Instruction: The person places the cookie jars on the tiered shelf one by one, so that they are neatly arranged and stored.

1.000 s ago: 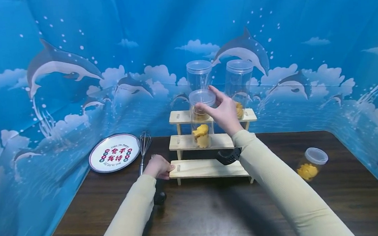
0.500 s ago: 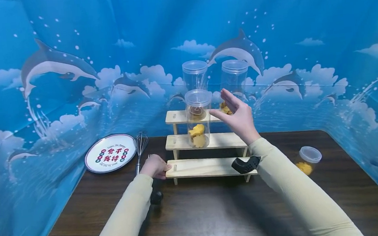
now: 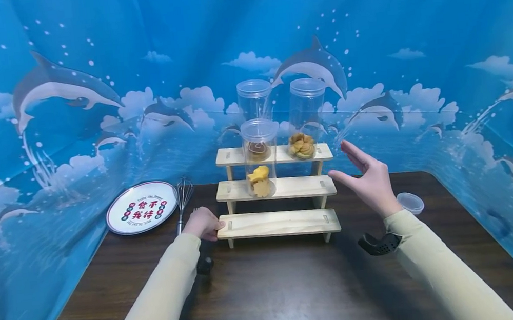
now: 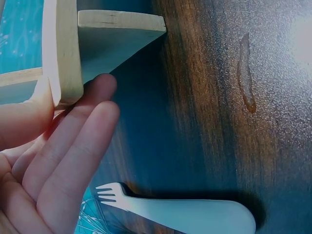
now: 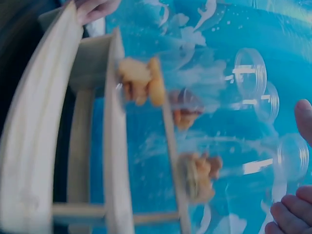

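Note:
My left hand (image 3: 203, 223) pinches the left end of the lowest tier of a three-step wooden display stand (image 3: 278, 223); in the left wrist view the thumb and fingers hold the board's end (image 4: 63, 73). My right hand (image 3: 369, 182) is in the air to the right of the stand, thumb and fingers spread, holding nothing. On the middle tier, toward its left, stands a clear lidded jar (image 3: 261, 182) with yellow cookies inside. Two more clear jars are on the top tier: one at left (image 3: 254, 96) with brown cookies, one at right (image 3: 302, 146) with golden twisted cookies.
A round white plate (image 3: 142, 207) with red lettering lies at the left beside a wire whisk (image 3: 184, 192). A fork (image 4: 190, 212) lies near my left hand. Right of the stand, another lidded jar (image 3: 411, 203) is mostly behind my right arm. A blue dolphin curtain (image 3: 208, 41) surrounds the table.
My right hand has let go of the jar on the middle tier and moved right and down, away from the stand. My left hand keeps hold of the lowest tier.

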`<state>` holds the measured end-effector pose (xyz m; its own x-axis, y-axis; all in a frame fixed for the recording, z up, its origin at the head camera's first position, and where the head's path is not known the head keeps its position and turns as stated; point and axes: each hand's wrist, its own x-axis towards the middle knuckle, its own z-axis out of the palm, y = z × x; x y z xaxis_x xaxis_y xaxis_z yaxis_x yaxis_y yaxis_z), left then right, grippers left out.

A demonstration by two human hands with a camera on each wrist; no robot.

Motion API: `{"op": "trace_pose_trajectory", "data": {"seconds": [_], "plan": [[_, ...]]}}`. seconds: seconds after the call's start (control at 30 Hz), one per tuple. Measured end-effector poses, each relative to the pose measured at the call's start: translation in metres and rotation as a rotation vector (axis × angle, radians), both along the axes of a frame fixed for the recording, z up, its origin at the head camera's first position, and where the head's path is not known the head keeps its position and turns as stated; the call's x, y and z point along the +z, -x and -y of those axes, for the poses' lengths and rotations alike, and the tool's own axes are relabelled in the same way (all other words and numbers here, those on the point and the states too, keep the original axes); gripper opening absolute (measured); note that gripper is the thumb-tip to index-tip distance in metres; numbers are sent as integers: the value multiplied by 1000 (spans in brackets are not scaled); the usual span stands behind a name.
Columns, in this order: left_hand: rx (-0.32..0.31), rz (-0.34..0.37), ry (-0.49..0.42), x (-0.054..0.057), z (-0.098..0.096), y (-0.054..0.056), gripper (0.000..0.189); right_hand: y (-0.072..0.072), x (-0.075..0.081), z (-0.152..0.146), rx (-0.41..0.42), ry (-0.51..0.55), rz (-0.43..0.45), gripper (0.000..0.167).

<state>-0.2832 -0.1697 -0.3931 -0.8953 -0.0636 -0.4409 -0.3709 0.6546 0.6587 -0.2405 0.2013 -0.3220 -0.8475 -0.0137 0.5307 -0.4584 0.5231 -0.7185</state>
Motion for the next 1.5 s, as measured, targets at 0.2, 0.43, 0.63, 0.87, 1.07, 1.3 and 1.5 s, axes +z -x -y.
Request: {"op": "trace_pose_trajectory", "data": {"seconds": [0.2, 0.43, 0.63, 0.87, 1.07, 1.3, 1.5], "plan": [[14, 12, 4, -2, 2, 1, 28, -12, -21, -32, -59, -69, 70, 71], [6, 11, -18, -6, 9, 5, 27, -24, -43, -69, -140, -49, 70, 69], [13, 23, -20, -7, 8, 8, 28, -37, -57, -96, -258, 7, 35, 67], [14, 36, -8, -8, 6, 10, 29, -48, -72, -120, -416, 12, 93, 66], [4, 31, -22, -8, 6, 9, 30, -50, -86, -130, -497, -50, 141, 70], [-3, 30, -32, -6, 5, 6, 29, -49, -98, -139, -459, -38, 281, 74], [-2, 25, -40, -7, 4, 7, 30, -48, -109, -141, -472, -75, 301, 73]]}}
